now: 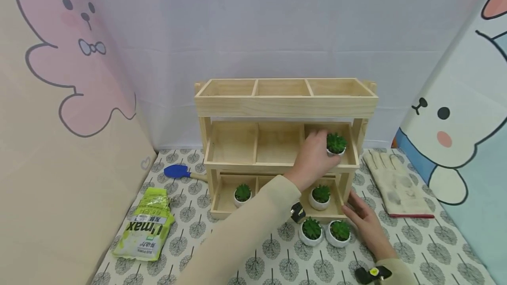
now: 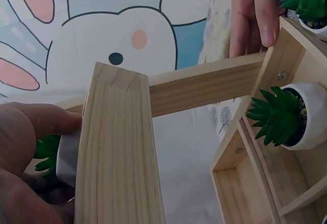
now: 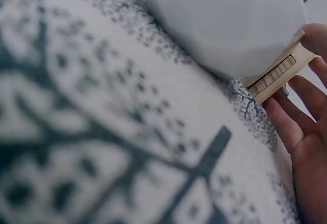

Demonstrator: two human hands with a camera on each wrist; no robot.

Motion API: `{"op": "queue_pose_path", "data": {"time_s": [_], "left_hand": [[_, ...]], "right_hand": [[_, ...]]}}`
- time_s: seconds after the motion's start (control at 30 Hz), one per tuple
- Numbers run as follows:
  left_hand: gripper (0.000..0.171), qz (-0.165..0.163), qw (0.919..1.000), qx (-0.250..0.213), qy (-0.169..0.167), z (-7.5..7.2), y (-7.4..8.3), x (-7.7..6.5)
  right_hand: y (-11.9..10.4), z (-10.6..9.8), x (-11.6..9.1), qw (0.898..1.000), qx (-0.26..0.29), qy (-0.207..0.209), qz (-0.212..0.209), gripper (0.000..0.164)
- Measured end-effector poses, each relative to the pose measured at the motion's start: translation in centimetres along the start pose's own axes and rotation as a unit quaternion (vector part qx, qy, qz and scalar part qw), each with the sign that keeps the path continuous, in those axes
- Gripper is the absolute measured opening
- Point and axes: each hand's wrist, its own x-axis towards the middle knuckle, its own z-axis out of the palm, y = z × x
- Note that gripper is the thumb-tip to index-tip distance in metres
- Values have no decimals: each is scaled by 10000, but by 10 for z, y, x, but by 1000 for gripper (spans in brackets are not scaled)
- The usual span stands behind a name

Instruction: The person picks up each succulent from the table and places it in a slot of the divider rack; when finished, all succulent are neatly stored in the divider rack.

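My left hand (image 1: 317,155) holds a small potted succulent (image 1: 336,143) by its white pot, at the right compartment of the middle tier of a wooden shelf (image 1: 287,107). In the left wrist view, a wooden board partly hides that pot behind my thumb and fingers. My right hand (image 1: 366,223) grips the lower right corner of the shelf, thumb toward the front and fingers along the side. Near it, two potted succulents (image 1: 310,231) stand on the cloth before the shelf. On the bottom tier sit a succulent (image 1: 320,197) at right and another (image 1: 242,195) at left.
A green and white bag (image 1: 146,225) lies on the patterned tablecloth (image 1: 190,228) at left. Behind it is a blue shovel (image 1: 177,171), its wooden handle reaching the shelf. Work gloves (image 1: 398,186) lie at right. Printed curtains hang around the table.
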Motion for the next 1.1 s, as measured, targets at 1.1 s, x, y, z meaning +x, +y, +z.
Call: {"op": "queue_pose_path", "data": {"time_s": [1.1], "left_hand": [[64, -294, 9982, 485, -171, 7, 8, 2]], "right_hand": [[0, 0, -1, 10000, -56, 33, 9, 70]]}}
